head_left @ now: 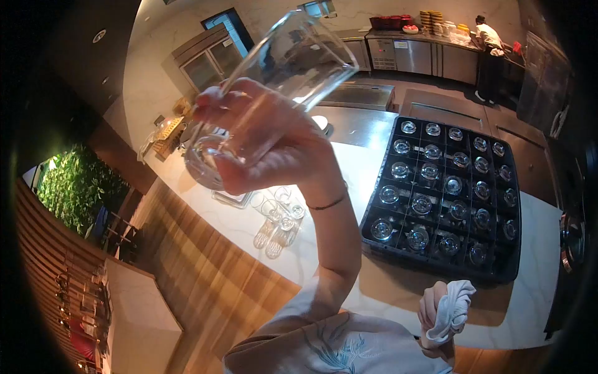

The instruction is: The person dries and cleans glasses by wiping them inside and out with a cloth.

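Observation:
My left hand (268, 140) is raised high in the middle of the head view, its fingers wrapped round a clear drinking glass (311, 59). The glass is tilted, with one end up to the right and the other down by my wrist. Low on the right, my right hand (430, 305) grips a bunched white cloth (456, 306), apart from the glass. Beyond it lies a black compartment rack (398, 252), with a clear glass in most of the cells I can see. Several clear glasses (283, 212) stand together on the counter below my left hand.
The pale marble counter (249, 243) runs beneath the rack and glasses. A steel surface (361, 128) adjoins it. At the back right, a person (489, 50) bends over a steel worktop holding stacked dishes (430, 20). A wood floor (205, 268) lies to the left.

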Motion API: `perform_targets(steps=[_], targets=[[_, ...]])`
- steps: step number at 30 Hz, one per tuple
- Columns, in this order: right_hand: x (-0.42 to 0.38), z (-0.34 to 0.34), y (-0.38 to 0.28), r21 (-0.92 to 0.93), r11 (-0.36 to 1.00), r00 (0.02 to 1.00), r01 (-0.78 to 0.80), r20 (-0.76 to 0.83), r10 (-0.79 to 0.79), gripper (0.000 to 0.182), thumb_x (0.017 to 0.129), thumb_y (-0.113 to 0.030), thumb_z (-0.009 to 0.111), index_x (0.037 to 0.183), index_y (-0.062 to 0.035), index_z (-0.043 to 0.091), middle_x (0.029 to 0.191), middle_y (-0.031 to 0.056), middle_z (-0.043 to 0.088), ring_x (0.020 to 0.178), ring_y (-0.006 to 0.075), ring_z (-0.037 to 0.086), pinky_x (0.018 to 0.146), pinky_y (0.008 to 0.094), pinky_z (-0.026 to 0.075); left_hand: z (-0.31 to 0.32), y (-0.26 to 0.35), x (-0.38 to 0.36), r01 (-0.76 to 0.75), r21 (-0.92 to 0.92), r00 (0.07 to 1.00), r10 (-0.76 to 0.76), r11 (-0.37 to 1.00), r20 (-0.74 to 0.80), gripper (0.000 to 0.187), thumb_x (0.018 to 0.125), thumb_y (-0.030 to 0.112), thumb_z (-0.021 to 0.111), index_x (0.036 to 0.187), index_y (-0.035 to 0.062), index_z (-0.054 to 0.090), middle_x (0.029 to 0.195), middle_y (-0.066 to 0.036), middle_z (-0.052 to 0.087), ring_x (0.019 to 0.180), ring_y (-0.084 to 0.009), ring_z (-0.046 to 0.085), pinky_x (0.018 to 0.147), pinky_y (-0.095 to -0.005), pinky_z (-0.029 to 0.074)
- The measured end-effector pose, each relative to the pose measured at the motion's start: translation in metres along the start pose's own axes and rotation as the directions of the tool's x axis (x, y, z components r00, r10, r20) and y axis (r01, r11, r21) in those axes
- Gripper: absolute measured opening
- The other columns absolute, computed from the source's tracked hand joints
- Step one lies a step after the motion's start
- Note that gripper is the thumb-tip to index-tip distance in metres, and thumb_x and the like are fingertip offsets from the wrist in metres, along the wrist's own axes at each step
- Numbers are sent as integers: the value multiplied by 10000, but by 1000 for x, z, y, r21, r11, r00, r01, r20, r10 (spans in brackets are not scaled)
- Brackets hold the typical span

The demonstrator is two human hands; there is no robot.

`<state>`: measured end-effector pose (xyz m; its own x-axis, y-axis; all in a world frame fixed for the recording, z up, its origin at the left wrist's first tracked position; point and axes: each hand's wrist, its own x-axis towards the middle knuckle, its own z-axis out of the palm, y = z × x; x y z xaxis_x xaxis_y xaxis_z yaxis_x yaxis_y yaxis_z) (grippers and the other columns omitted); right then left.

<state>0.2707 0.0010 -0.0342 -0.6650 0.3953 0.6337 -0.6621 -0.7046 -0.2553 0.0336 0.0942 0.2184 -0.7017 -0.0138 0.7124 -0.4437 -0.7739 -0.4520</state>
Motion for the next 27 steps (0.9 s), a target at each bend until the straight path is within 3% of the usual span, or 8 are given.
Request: perform_targets(steps=[3,5,7,10,16,19,26,27], targets=[[1,11,5,-57,994,984,90,-146,-98,326,656,-264,759,621,-56,510,514,128,538,363,223,484,379,307,403,-2,8,9,64,-24,995,-62,998,79,425,637,146,747,986,51,524,944,-50,568,876,-156,541,669,-192,524],[0,3,3,-43,995,996,91,-16,-92,313,645,-256,765,659,-66,518,525,114,547,375,223,497,386,311,405,-20,15,12,181,-124,971,-157,976,180,445,688,201,651,1076,35,511,1071,-56,545,978,-141,544,962,-297,405],[-2,-18,-8,-33,999,961,26,277,-15,316,631,-249,773,716,-74,524,537,99,555,388,223,510,397,315,411,-22,17,10,231,-136,951,-194,963,240,444,688,200,651,1076,34,513,1064,-54,545,977,-144,545,953,-297,412],[-14,-17,-24,-162,981,985,110,149,-86,640,637,-292,778,1117,-72,415,748,116,604,598,236,602,555,377,499,-3,12,-2,141,-24,989,-140,990,50,454,619,137,753,1000,43,525,991,-48,547,906,-153,527,731,-196,500],[-27,-13,-28,77,911,860,404,-371,-350,741,706,-357,723,1284,-110,328,1130,134,488,993,252,532,832,416,462,4,9,-12,116,-12,988,-114,993,108,469,615,180,750,1001,29,531,1006,-52,554,920,-137,531,916,-302,399],[5,5,-42,-301,851,737,431,-427,-524,810,729,-350,699,1346,-55,265,1347,146,313,1227,262,349,1053,424,237,7,5,-23,89,-8,993,-88,996,78,465,635,197,726,1018,28,523,1004,-59,563,948,-140,531,915,-281,404],[43,40,-53,-574,610,329,547,-522,-787,588,859,-557,353,1336,-215,318,1354,28,356,1253,234,333,1046,498,210,-14,14,-60,121,142,977,-143,982,156,458,697,297,629,1064,48,512,1079,-50,530,1026,-168,502,972,-308,365],[32,30,-55,-557,617,626,556,-208,-752,597,847,-558,388,1324,-202,341,1340,41,378,1245,247,342,1045,506,211,-23,18,-72,177,146,967,-199,973,161,471,702,306,612,1088,57,508,1103,-51,519,1067,-191,476,994,-318,343]])
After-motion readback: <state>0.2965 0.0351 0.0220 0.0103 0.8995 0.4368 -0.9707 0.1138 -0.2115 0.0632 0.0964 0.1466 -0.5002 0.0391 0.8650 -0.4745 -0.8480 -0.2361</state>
